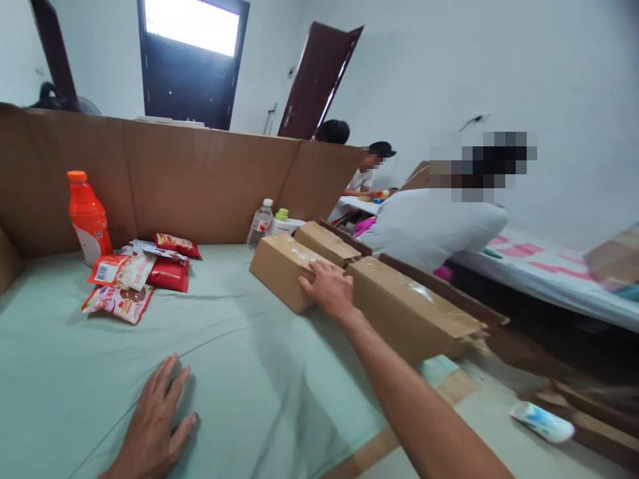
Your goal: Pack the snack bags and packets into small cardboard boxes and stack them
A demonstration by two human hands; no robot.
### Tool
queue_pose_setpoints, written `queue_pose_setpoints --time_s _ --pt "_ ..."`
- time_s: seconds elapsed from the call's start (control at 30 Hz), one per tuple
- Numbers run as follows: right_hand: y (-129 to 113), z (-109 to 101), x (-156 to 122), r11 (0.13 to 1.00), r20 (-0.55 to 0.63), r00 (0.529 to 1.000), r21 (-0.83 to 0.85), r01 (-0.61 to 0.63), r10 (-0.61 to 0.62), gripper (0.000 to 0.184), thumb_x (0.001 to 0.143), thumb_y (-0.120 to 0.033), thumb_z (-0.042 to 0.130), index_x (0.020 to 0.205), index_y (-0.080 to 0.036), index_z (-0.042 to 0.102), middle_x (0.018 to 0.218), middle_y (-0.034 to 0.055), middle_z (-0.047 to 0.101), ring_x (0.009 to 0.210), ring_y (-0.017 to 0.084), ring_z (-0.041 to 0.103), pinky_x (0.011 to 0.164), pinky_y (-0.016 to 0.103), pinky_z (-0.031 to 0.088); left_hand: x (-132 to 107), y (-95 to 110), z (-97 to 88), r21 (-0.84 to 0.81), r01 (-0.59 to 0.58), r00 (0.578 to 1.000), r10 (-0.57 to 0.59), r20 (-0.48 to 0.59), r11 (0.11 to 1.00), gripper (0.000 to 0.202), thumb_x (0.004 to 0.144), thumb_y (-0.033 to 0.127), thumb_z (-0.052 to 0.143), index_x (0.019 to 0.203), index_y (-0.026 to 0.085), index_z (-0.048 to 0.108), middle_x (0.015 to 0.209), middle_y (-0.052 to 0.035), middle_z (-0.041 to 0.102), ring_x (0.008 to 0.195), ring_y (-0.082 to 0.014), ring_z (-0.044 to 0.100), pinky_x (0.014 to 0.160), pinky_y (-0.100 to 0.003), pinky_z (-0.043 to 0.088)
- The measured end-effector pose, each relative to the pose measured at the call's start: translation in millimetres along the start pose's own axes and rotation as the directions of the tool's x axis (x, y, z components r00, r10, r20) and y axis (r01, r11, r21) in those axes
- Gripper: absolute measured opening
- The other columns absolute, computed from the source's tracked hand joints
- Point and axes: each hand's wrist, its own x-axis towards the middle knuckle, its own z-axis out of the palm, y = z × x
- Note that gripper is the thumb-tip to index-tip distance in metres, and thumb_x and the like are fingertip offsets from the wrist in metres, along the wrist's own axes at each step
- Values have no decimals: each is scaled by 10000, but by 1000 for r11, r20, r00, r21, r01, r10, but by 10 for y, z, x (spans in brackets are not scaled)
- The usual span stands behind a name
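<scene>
Two bare hands reach over a pale green sheet (224,372). The right hand (329,289) lies on the near end of a brown cardboard box (284,276), fingers over its top edge and thumb apart from them; whether it grips the box or only rests there, I cannot tell. That box sits at the middle of the view, with a smaller carton (324,241) just behind it and a long carton (414,306) just to its right. The left hand (154,419) is palm down over the sheet, fingers slightly parted and thumb spread wide, holding nothing.

Beyond the left hand, several snack packets (124,273) overlap in a pile, red, orange-and-white and pink-and-white, near an upright orange bottle (87,216). A clear plastic bottle (259,225) with a white cap stands beside a white bottle (287,225) with a green cap, both behind the boxes. A tall cardboard panel (210,183) runs along the back of the sheet. At lower right lies a blue-and-white container (542,422), blurred.

Past the boxes, a person in a white top (434,223) sits turned away; farther back, another person wears a dark cap (382,149).
</scene>
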Motion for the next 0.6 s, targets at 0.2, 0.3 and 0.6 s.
queue_pose_setpoints --time_s 0.2,0.3,0.6 --pt "-54 31 352 976 -10 984 132 -174 177 451 852 -285 615 1255 -81 608 1390 292 574 1310 421 481 1039 609 368 1 -13 67 -43 23 1000 -23 1 999 489 947 253 554 1436 256 567 1570 -146 499 1420 -361 508 1099 -598 507" --pt "-114 -55 38 940 -79 973 284 -187 218 647 881 -345 568 1434 -23 472 1623 334 267 1479 477 268 1131 696 211 -13 49 37 -121 97 994 -90 67 988 519 902 238 601 1421 240 591 1574 -150 493 1439 -375 482 1142 -617 456" --pt "-1440 590 -1004 387 256 964 884 -261 65 330 936 -471 606 1027 -176 720 1331 155 648 1173 312 635 903 488 569 173 410 -255 -387 345 936 -281 213 855 628 880 295 629 1488 187 516 1614 -169 428 1506 -361 382 1239 -616 306"
